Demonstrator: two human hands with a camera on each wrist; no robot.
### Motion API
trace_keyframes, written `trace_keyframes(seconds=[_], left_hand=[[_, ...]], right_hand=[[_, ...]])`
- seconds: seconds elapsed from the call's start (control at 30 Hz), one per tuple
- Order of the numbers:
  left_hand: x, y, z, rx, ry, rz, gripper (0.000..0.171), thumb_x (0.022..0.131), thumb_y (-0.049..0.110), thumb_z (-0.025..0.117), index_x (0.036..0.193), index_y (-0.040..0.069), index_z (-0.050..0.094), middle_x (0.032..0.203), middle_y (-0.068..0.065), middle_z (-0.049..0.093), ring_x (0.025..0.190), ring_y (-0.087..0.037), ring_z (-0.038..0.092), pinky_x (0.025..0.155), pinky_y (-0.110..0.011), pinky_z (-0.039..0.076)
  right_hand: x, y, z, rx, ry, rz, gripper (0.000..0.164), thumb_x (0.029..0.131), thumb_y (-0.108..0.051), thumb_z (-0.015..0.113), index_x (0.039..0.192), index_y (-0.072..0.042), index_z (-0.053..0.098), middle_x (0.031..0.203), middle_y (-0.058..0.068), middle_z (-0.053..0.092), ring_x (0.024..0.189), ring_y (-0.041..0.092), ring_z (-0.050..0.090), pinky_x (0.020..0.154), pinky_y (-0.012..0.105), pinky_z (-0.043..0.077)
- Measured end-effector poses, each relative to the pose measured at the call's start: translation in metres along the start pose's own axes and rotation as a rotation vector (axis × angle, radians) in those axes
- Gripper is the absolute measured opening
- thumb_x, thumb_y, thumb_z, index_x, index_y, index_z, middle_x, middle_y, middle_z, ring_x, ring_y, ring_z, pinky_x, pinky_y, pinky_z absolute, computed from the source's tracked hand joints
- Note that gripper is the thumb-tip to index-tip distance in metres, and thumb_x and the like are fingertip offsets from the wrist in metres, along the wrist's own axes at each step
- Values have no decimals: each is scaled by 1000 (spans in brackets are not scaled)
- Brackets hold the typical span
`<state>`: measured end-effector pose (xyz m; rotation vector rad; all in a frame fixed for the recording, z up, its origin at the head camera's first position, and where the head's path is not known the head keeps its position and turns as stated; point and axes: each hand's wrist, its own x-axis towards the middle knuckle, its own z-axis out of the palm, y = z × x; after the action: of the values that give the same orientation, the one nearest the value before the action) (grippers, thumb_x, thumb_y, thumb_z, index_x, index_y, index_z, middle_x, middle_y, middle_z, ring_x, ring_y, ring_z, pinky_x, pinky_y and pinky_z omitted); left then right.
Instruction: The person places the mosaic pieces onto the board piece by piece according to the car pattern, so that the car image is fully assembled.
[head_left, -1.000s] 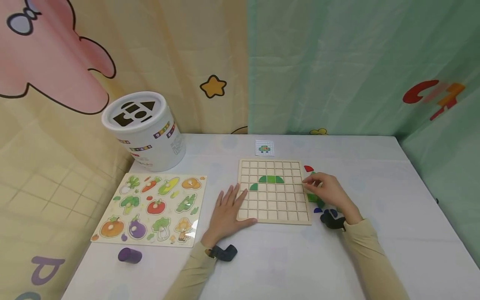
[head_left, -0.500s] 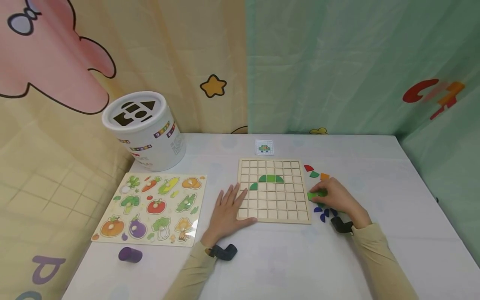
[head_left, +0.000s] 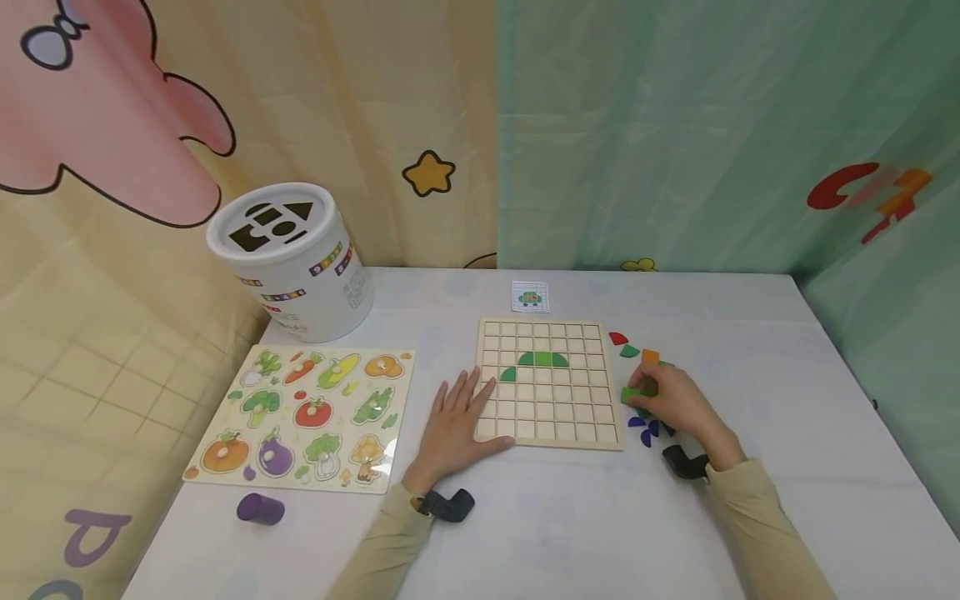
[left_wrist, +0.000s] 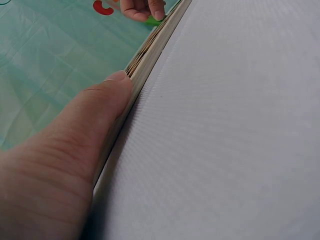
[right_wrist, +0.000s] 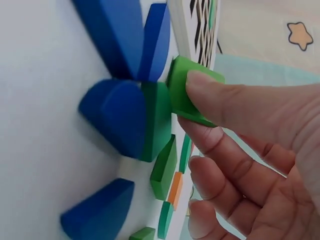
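My left hand (head_left: 452,429) lies with fingers spread over the lower left corner of a wooden grid board (head_left: 555,435); its thumb rests along the near edge in the left wrist view. In the board's cells sit several green pieces (head_left: 542,359), squares and curved ones. Just off the board's right side, my right hand (head_left: 675,400) pinches a light green square block (right_wrist: 182,90) between thumb and index finger. Around it lie blue curved blocks (right_wrist: 112,115), a darker green block (right_wrist: 157,120), an orange block (head_left: 650,356) and a red quarter-circle piece (head_left: 618,338).
Behind the board lies a small picture card (head_left: 530,297). To the left are a vegetable puzzle board (head_left: 288,479), a white bucket with shape holes (head_left: 300,283) and a purple cylinder (head_left: 260,509). Curtains (head_left: 645,133) hang behind the table.
My right hand has moved from the grid board's right edge rightward and nearer, to the loose blocks, and now pinches a green square there. My left hand stays in place.
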<state>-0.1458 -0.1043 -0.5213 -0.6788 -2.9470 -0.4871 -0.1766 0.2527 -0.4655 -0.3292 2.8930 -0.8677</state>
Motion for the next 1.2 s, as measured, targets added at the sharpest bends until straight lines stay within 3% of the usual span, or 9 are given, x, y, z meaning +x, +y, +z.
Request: trace_keyframes(seconds=[0.23,0.4,0.6,0.9,1.2], left_hand=[[0,0,-1,-13,-10,-3,96,78,76,49,151,18,26,158,-7,11,144,-24,4,114,-43,-3],[-1,-1,-1,-10,-6,-2,96,78,76,49,152,19,26,158,-7,11,144,-24,4,114,-43,-3],[-1,-1,-1,-13,-1,0,96,78,75,50,151,18,26,158,-7,12,143,-24,5,114,-43,-3],[0,0,-1,-5,-3,6,95,79,75,49,151,18,27,158,-8,12,143,-25,5,114,-44,-2],[0,0,-2,2,6,22,95,79,74,50,152,17,26,157,-10,13,143,-27,7,114,-47,1]], right_hand=[[-3,-6,2,-21,62,-22,12,82,-9,74,89,-8,64,77,0,61,59,16,45,53,30,38],[4,-17,7,26,114,-109,15,84,-3,70,99,-2,65,82,4,59,58,15,44,50,28,38],[19,-41,22,96,111,-206,10,85,-4,70,94,-3,66,81,2,58,62,15,46,52,28,40],[43,-78,40,106,68,-188,8,83,-14,74,85,-10,68,74,-3,59,64,13,50,55,29,42],[59,-101,57,92,34,-182,13,80,-18,77,78,-14,66,67,-6,55,59,13,46,52,28,37]])
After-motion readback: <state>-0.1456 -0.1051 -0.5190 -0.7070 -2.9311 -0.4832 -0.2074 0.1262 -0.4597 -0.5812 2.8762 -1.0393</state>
